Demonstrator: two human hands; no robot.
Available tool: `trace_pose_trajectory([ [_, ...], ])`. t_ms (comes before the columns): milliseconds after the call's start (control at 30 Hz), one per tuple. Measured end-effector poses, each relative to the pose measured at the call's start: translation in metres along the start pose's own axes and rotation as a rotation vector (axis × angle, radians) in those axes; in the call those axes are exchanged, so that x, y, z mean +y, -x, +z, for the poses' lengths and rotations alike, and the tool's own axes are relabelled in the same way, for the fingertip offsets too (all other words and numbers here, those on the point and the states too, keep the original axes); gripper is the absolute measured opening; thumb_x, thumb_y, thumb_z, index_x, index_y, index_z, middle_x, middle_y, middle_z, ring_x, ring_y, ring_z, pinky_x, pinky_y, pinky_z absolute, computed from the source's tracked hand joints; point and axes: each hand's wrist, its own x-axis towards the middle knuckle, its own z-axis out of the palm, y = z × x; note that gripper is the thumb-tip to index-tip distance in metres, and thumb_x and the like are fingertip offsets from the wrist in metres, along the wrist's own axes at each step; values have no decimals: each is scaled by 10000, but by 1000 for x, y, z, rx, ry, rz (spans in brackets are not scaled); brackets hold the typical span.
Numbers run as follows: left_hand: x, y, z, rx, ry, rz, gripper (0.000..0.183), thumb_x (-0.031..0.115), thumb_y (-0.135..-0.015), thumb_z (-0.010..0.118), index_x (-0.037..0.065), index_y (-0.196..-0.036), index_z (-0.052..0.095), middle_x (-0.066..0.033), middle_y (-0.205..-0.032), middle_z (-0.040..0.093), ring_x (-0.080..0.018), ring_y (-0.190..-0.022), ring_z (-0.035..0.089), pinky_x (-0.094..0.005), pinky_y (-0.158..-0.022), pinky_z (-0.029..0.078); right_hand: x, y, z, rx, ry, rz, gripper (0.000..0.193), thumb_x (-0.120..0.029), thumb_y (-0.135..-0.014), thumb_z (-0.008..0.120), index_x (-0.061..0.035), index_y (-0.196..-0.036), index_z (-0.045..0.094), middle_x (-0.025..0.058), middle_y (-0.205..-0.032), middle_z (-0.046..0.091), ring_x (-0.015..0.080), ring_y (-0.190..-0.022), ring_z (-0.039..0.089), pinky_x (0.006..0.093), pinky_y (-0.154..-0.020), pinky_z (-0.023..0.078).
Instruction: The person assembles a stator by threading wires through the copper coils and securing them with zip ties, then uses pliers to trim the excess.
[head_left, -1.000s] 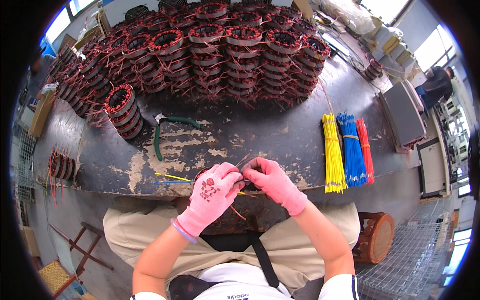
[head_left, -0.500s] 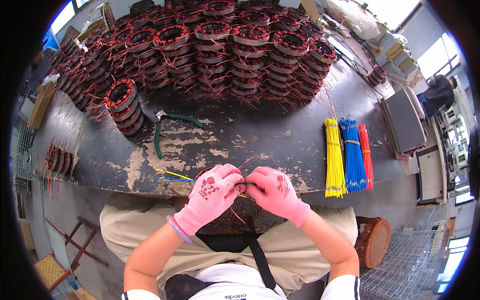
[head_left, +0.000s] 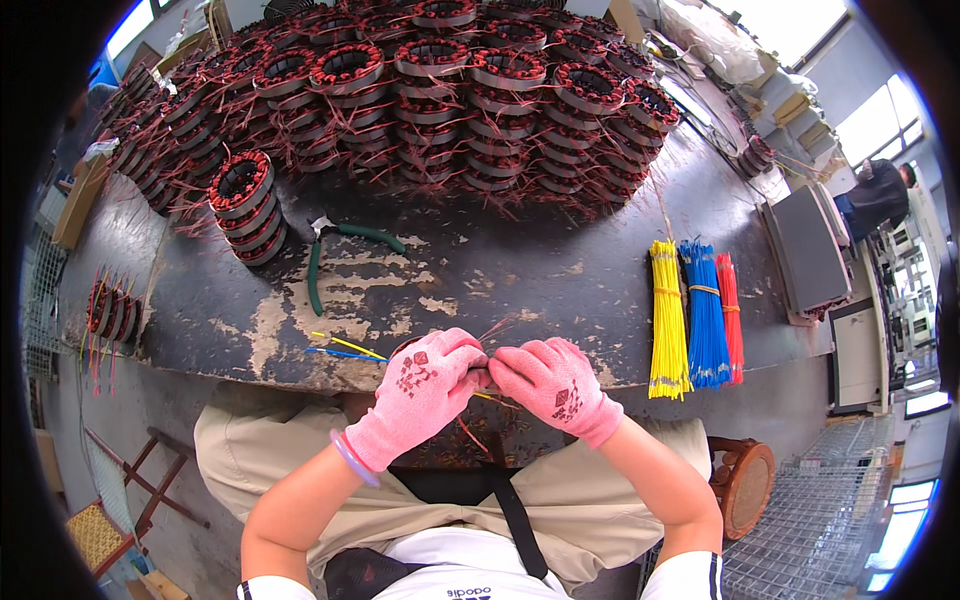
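Observation:
At the table's front edge, both pink-gloved hands meet with their fingertips pinched together. My left hand (head_left: 425,388) and my right hand (head_left: 556,388) grip thin wires between thumb and fingers; the gloves hide the exact join. Under the left hand is a wound stator, nearly all covered, with just a sliver of rim showing. From it a yellow wire (head_left: 345,344) and a blue wire (head_left: 340,353) stick out to the left. Fine reddish wire ends (head_left: 494,328) rise above the fingers, and a reddish lead (head_left: 472,434) hangs below them.
Stacked red-wound stators (head_left: 430,110) fill the table's back. A shorter stator stack (head_left: 245,205) stands nearer, beside green-handled cutters (head_left: 317,262). More stators (head_left: 113,312) lie at the left edge. Bundled yellow (head_left: 668,325), blue (head_left: 706,320) and red wires (head_left: 731,320) lie right. A wooden stool (head_left: 745,485) stands below.
My right hand has rolled, so the print on the back of its glove shows more fully. The left hand stays almost in place, and the fingertips remain together.

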Motion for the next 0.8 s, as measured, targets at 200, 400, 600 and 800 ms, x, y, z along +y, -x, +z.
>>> trace_pose_trajectory([
  [200,-2,1,0,-23,-15,37,134,114,-815,742,88,-925,670,-55,-988,652,-287,-896,649,-412,-774,539,3,-13,-3,-322,-1268,1007,156,-186,-926,688,-47,-996,680,-1,-862,678,87,-757,596,277,-667,489],
  [400,3,-1,-3,-9,6,0,133,70,-798,746,58,-917,687,-85,-985,672,-312,-899,659,-410,-779,537,-14,-6,-15,-31,-577,812,259,-261,-857,778,-83,-1024,693,37,-870,687,151,-734,643,292,-664,515],
  [600,1,0,1,-14,-12,-5,128,71,-806,738,53,-924,692,-84,-988,674,-316,-908,660,-412,-786,537,-18,3,0,63,-36,293,386,-225,-753,827,-129,-1109,711,20,-988,693,244,-799,679,387,-697,549],
  [800,1,-1,-1,-25,2,21,142,54,-795,730,53,-929,681,-87,-982,667,-322,-901,654,-419,-787,534,-6,-5,-5,-328,-1514,1124,188,-171,-1000,557,-51,-1062,689,-52,-771,572,19,-714,514,221,-631,423],
])
